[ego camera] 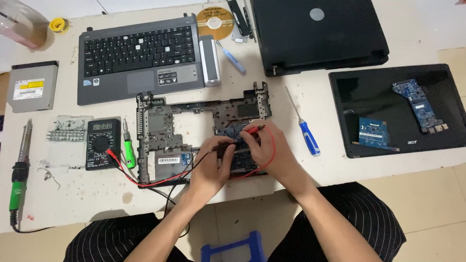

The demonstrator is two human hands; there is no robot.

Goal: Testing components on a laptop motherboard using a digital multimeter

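White surface (340, 97) crowded with laptop parts; near its front edge, the left hand (208, 167) grips a black probe (227, 145), the right hand (267, 148) a red probe (253, 130), testing the circuit board (233, 133); steady tips needed next.

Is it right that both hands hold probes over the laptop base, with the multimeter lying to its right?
Not quite. The head view shows the multimeter lying left of the laptop base. The left hand and right hand do hold probes over it.
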